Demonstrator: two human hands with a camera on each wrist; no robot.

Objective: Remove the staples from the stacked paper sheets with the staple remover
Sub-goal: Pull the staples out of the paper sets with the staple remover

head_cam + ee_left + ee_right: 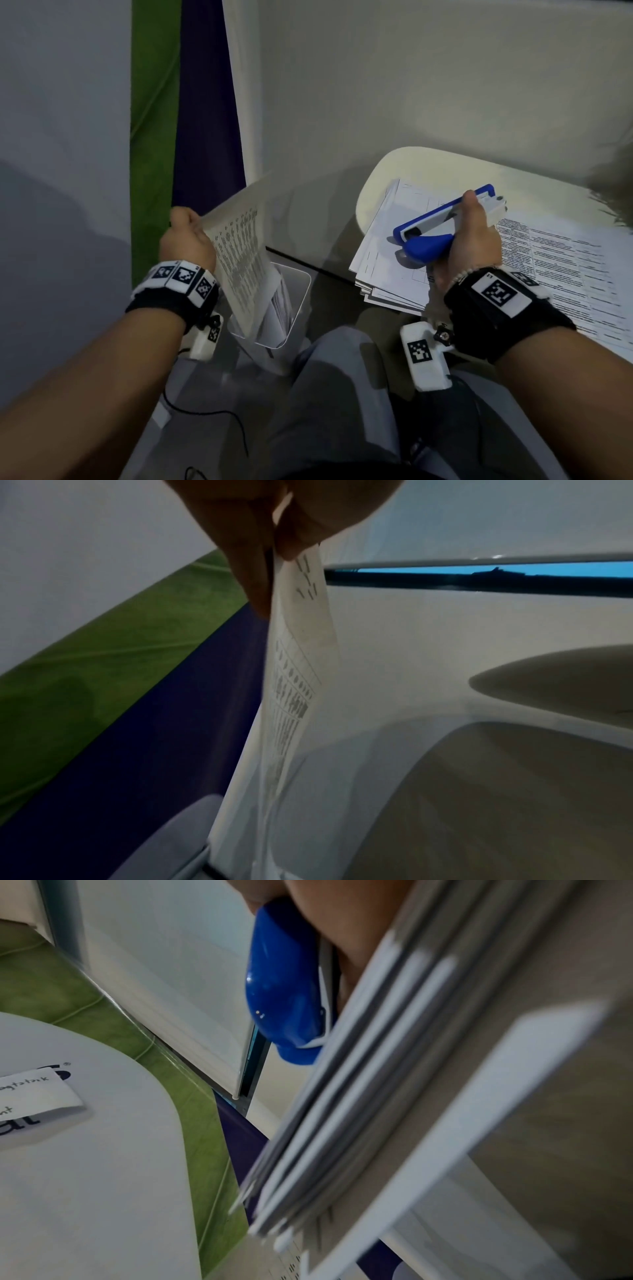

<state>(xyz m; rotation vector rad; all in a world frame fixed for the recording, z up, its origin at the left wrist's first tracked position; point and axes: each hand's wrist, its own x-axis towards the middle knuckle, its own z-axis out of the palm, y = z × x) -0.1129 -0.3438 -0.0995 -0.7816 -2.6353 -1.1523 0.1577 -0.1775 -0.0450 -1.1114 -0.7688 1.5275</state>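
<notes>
My left hand pinches the top of a printed sheet that hangs down into a clear bin on the floor. In the left wrist view the fingers clamp that same sheet at its upper edge. My right hand grips a blue and white staple remover just over a stack of printed papers lying on the white table. From the right wrist the blue tool body shows beside the stack's edges.
The clear bin holds other loose sheets. More printed pages spread over the table's right side. A black cable trails on the floor near my legs. A green and purple panel stands behind the bin.
</notes>
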